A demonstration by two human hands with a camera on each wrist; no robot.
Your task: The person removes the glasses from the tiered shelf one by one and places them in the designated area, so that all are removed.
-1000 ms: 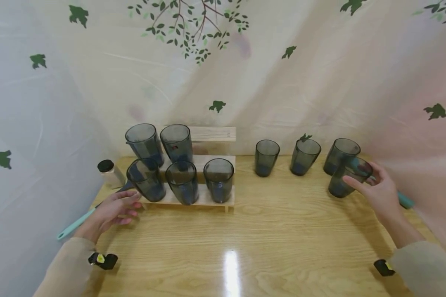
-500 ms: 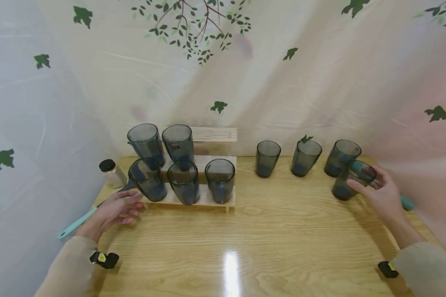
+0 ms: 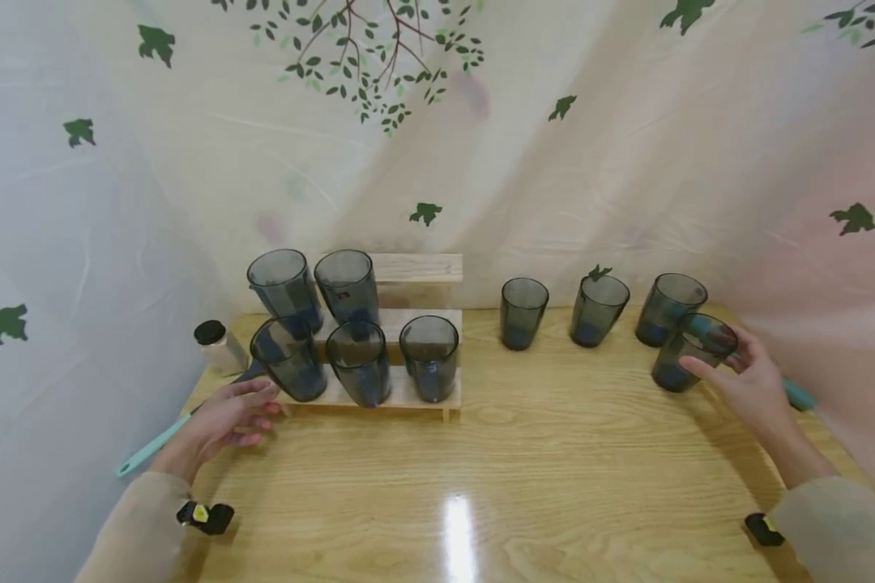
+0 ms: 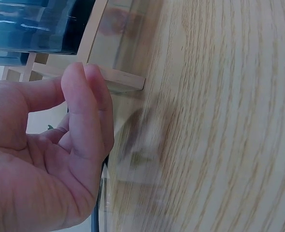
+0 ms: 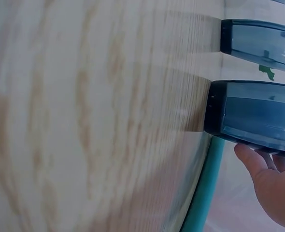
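"So, which glass (image 3: 680, 354) does the right hand (image 3: 753, 387) have?"

"One at the far right of the table (image 3: 408, 478), just in front of another. The hand grips it round the side, and its base seems to rest on the wood."

"Easy to handle?"

"Stiff, I'd say, bottom-heavy, probably slippery on those smooth walls. It could chip, so the middle is the place to hold."

"And the left hand (image 3: 226, 417)?"

"Loosely curled, nothing in it, near the corner of the wooden rack (image 3: 419, 268). Whether it touches, I can't tell."

"Anything in the other glasses (image 3: 522, 316)?"

"Five stand on the rack, three along the back; they look empty, though the dark tint hides the bottoms. That jar (image 3: 224, 353) wears a black lid (image 3: 209, 331); I can't tell whether the pale colour is its contents."
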